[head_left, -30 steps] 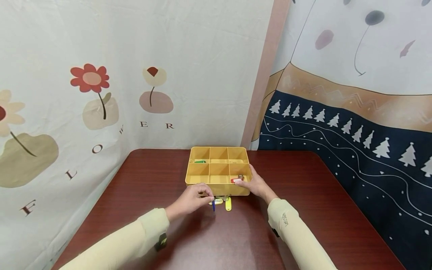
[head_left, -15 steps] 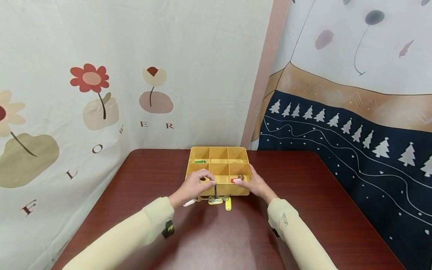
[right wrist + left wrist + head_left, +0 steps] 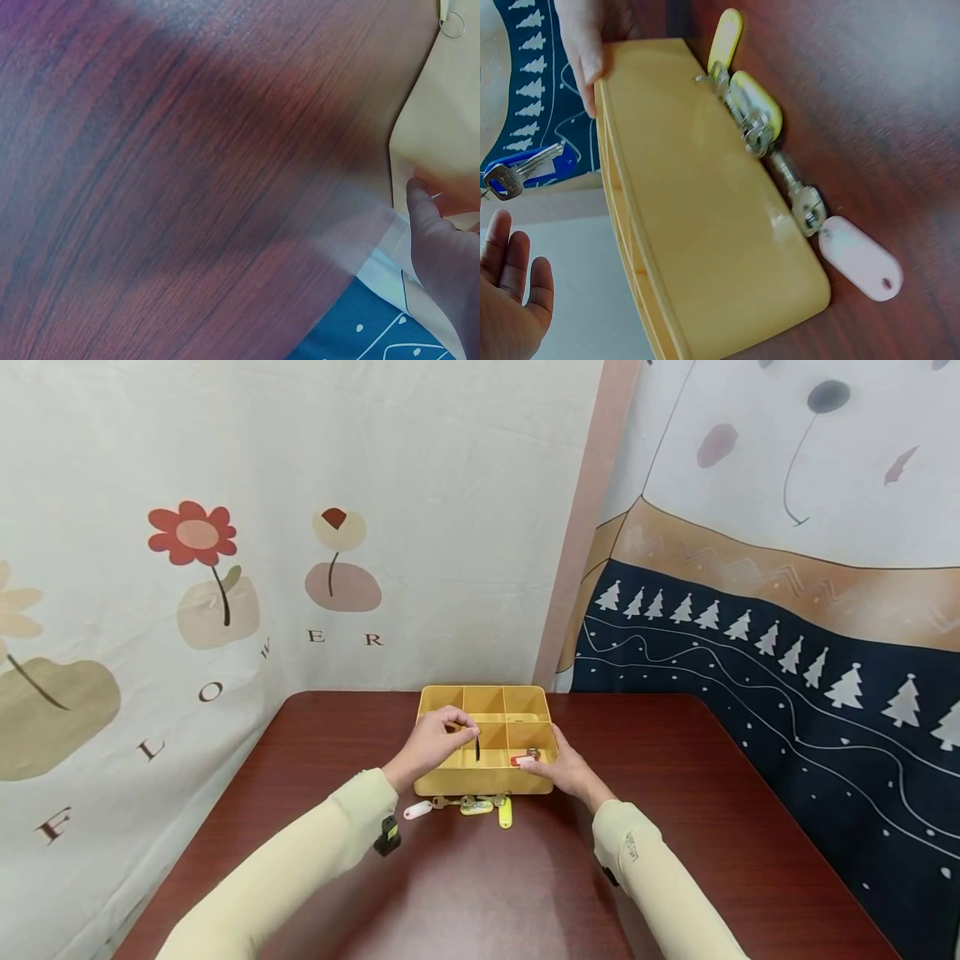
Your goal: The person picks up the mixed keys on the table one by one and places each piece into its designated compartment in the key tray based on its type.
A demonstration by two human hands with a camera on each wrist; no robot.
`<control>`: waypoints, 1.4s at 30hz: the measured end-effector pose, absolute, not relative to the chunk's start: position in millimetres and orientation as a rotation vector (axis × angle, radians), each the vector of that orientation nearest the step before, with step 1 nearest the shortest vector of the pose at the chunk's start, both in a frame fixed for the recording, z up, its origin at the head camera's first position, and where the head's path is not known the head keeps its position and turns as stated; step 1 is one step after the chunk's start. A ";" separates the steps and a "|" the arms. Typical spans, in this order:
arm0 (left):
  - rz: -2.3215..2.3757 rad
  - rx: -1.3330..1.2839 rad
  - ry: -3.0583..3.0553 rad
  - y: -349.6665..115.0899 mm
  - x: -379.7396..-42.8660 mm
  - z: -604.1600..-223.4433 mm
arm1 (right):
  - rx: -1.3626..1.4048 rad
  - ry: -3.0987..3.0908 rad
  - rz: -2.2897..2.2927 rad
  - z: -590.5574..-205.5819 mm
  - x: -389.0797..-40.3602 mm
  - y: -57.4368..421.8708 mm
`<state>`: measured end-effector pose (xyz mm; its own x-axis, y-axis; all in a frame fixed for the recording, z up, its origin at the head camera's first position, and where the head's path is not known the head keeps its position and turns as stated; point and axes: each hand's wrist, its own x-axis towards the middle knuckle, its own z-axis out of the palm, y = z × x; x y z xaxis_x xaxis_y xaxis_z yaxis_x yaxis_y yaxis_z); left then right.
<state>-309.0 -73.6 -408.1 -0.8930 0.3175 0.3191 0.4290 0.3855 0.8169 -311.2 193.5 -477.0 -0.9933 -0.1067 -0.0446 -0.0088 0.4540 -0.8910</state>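
Note:
My left hand is raised over the yellow divided box, pinching a key with a blue tag that hangs from its ring. The fingertips on the ring lie outside the left wrist view. My right hand grips the box's right side, thumb against the front wall. A red-tagged key lies in the front right compartment, beside that thumb. Along the box's front lie keys with a yellow tag, a yellow-rimmed tag and a whitish tag.
The box stands near the back edge of a dark red wooden table. Printed cloth hangs behind it: flowers on a white curtain, trees on a navy one at the right.
My left hand has risen from the keys in front of the box to above its compartments, carrying the blue-tagged key. The whitish tag has come into view. My right hand stays put.

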 end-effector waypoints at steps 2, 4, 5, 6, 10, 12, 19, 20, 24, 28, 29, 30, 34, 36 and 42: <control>-1.531 -0.661 -2.524 -71.7 -314.2 -406.1 | -0.107 2.593 -1.598 -477.1 -311.2 193.7; -1.521 -0.649 -2.522 -69.4 -319.6 -404.1 | -0.094 2.584 -1.609 -477.1 -310.7 193.9; -1.511 -0.646 -2.520 -68.5 -322.7 -403.5 | -0.090 2.584 -1.610 -476.9 -310.4 193.8; -1.502 -0.641 -2.520 -67.5 -325.7 -402.8 | -0.089 2.586 -1.608 -476.8 -310.2 193.8; -1.489 -0.612 -2.516 -64.4 -338.4 -401.0 | -0.090 2.586 -1.604 -476.8 -310.5 193.5; -1.495 -0.586 -2.523 -63.1 -344.5 -400.2 | -0.090 2.589 -1.593 -477.1 -310.8 193.3; -1.461 -0.524 -2.555 -55.4 -362.7 -397.1 | -0.072 2.592 -1.580 -478.3 -311.4 194.6; -1.468 -0.517 -2.551 -54.4 -365.2 -396.7 | -0.072 2.591 -1.580 -478.4 -311.6 194.5; -1.487 -0.501 -2.542 -50.7 -375.2 -396.0 | -0.053 2.591 -1.570 -477.5 -310.8 194.4; -1.511 -0.476 -2.540 -46.2 -384.8 -396.1 | -0.061 2.588 -1.576 -476.9 -310.7 194.3; -1.509 -0.469 -2.539 -45.1 -387.2 -396.3 | -0.065 2.585 -1.579 -476.7 -310.6 194.0; -1.507 -0.463 -2.536 -43.8 -389.6 -396.5 | -0.064 2.582 -1.583 -476.5 -310.6 193.8; -1.513 -0.432 -2.523 -39.5 -397.4 -397.8 | -0.049 2.576 -1.590 -476.1 -310.4 194.0; -1.532 -0.420 -2.513 -37.7 -400.4 -398.8 | -0.045 2.579 -1.589 -476.6 -310.7 194.7; -1.519 -0.376 -2.515 -35.0 -411.0 -404.8 | -0.068 2.565 -1.625 -476.8 -311.8 193.3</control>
